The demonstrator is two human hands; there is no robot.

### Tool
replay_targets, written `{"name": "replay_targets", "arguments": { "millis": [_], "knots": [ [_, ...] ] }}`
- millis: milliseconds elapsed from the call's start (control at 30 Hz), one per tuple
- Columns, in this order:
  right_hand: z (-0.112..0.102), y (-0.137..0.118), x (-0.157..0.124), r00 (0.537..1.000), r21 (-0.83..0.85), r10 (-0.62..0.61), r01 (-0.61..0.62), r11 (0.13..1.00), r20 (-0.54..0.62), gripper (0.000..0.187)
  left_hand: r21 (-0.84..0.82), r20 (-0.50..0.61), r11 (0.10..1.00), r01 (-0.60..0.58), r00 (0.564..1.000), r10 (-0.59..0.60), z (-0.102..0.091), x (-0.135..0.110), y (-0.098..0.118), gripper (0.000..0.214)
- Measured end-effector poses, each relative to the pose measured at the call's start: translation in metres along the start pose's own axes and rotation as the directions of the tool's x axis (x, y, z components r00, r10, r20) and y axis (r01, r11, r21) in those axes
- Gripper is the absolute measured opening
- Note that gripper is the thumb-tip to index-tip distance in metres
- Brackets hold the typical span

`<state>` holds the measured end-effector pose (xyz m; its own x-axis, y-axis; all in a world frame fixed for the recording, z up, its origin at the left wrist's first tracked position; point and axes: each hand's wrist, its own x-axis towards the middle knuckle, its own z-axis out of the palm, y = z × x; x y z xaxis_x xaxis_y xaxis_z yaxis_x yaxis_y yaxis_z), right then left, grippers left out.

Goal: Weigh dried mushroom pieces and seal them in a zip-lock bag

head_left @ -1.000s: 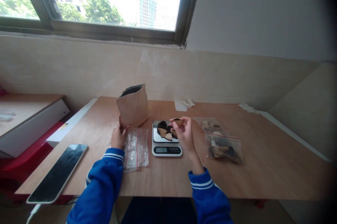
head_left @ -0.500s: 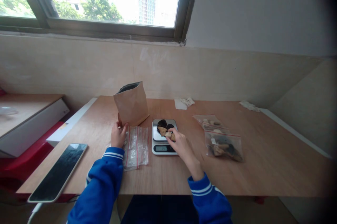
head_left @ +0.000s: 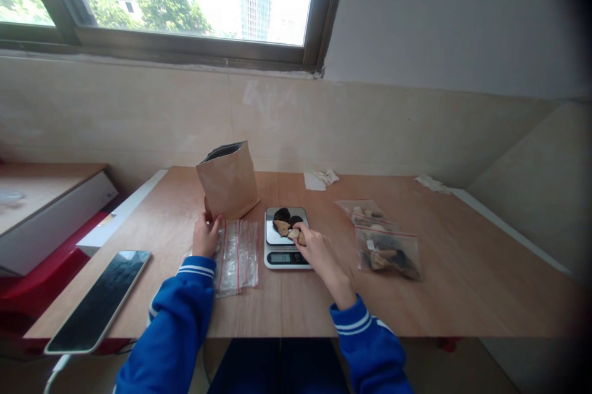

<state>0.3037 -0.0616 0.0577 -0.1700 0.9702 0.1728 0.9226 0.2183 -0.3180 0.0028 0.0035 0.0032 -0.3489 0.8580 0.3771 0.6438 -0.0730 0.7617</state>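
A small digital scale [head_left: 285, 256] sits mid-table with several dark and tan dried pieces [head_left: 283, 222] on its steel pan. My right hand [head_left: 317, 247] reaches onto the pan's near right corner, fingers pinched on a tan piece. My left hand [head_left: 205, 236] rests on the left edge of some empty clear zip bags [head_left: 237, 250] with red seal lines, fingers curled, at the foot of an open brown paper pouch [head_left: 228, 180] standing upright.
Two filled zip bags [head_left: 387, 250] lie right of the scale. A dark tablet [head_left: 99, 298] with a cable lies at the table's near left corner. Crumpled paper scraps [head_left: 321, 178] lie by the back wall. A lower white-edged desk [head_left: 50, 209] stands to the left.
My right hand, raised above the scale with a piece a second ago, has come down onto the pan's near right corner. My left hand has stayed on the empty bags.
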Motion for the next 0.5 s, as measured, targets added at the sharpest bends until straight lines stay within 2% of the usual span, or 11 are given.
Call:
{"name": "replay_targets", "arguments": {
  "millis": [233,500],
  "knots": [
    [-0.013,0.000,-0.002,0.999,0.012,-0.043,0.042,0.999,0.032,0.023,0.022,0.002,1.000,-0.004,1.000,0.004,0.000,0.001,-0.001,0.041],
    [-0.012,0.001,0.000,0.998,0.042,-0.047,0.046,0.998,0.036,0.034,-0.018,0.019,1.000,0.004,1.000,-0.004,0.002,0.003,-0.006,0.046]
  ]
}}
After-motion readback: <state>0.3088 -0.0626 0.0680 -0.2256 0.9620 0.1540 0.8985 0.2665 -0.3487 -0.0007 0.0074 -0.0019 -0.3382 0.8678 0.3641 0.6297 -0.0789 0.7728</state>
